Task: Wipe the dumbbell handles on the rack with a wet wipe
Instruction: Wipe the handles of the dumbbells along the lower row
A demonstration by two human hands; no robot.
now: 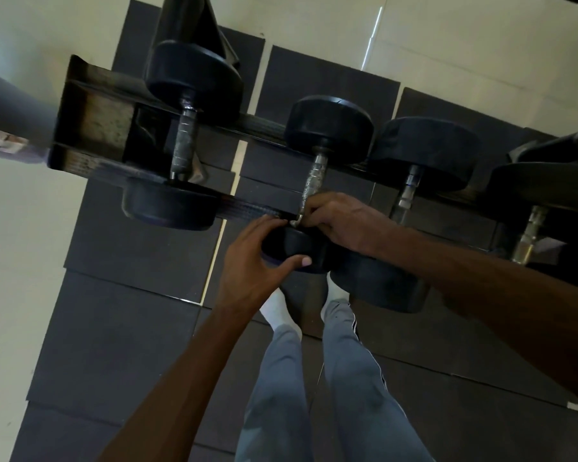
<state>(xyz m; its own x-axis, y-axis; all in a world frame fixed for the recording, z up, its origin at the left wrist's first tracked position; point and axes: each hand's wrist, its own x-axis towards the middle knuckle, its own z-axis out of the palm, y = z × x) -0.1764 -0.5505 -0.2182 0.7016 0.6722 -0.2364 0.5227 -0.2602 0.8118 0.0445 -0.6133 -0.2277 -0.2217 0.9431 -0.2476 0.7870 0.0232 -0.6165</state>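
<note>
Gym floor: dark rubber mats (121, 248) over pale tile, dim light, view looking down past the person's legs onto a low dumbbell rack (90, 128)

Right hand (341, 221): grip closed around the near end of the middle dumbbell's handle (316, 175), fingers curled tight. A small pale scrap shows at the fingertips, against the metal; judged to be the wet wipe (296, 223), though most of it is hidden inside the fist. Knurled metal is bare above the hand, up to the far head.

Left hand (254, 261): grip half open, fingers spread over the top and thumb under the near rubber head (294, 248) of the same dumbbell, cupping it. Judged to be steadying the weight, not lifting it.

Step in hand: wiping the middle handle, at its lower end. Whether the upper stretch is already wiped cannot be told.

Outward: left dumbbell (184, 141) rests across the rails, its handle dull and mottled. To the right, a third dumbbell's handle (409, 191) sits close beside the right wrist, and a fourth (531, 228) is partly visible at the frame edge.

Next move, as judged: slide the closed grip up along the knurling with a twist to cover the full circumference, left hand holding the head so the dumbbell does not roll on the rails; then shift to a neighbouring handle
</note>
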